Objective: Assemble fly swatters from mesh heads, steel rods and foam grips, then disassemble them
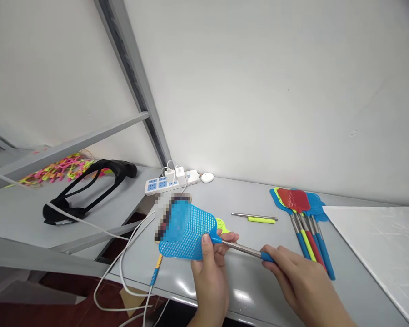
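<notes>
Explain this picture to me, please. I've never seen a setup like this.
There's no robot here, just a person's two bare hands. The single picture comes from a camera worn on that person's head, looking forward and down. The left hand grips a blue fly swatter near its neck, while the right hand holds its handle. On the gray table lie a bunch of swatters at right, a metal rod beside a yellow-green tube, and a white power strip near the wall.
</notes>
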{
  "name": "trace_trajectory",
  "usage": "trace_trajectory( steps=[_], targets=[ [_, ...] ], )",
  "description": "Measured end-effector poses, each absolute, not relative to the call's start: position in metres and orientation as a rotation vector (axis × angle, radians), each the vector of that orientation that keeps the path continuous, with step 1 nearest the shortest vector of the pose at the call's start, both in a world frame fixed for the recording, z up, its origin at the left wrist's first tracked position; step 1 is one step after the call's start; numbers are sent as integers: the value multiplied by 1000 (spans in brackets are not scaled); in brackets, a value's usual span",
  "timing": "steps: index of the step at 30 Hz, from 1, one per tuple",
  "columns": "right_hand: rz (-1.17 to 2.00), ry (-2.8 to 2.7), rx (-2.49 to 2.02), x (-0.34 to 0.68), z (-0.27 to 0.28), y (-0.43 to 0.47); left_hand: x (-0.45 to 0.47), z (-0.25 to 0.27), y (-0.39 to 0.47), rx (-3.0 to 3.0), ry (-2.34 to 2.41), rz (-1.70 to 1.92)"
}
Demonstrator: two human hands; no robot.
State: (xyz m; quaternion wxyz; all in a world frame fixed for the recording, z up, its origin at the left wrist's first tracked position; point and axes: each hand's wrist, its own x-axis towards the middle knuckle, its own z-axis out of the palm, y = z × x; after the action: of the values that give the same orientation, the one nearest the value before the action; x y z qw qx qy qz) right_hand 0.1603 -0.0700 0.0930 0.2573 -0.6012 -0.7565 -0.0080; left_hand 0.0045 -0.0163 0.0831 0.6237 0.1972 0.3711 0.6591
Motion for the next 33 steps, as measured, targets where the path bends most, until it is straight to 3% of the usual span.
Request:
trace_trajectory(
  steps=[9,12,15,19,22,29,33],
  targets=[
    [1577,-1466,-1542,152,105,-58,-9,76,-4,586,860,1474],
    [1782,-1264,-1424,149,94,-54,-9,71,6,680,906,1408],
    [1492,-1293,-1546,146,82,-56,-3,69,23,713,904,1309],
    [719,-1528,-1720,154,66,-69,22,71,44,764,766,1128],
    [354,-1555,-1845,169,54,-83,49,74,52,829,747,1046],
    [44,-1125,-2148,221,43,-108,87,70,35,1116,695,835],
    [-50,-1012,-2285,248,46,-99,82,63,16,1567,663,865]
  ],
)
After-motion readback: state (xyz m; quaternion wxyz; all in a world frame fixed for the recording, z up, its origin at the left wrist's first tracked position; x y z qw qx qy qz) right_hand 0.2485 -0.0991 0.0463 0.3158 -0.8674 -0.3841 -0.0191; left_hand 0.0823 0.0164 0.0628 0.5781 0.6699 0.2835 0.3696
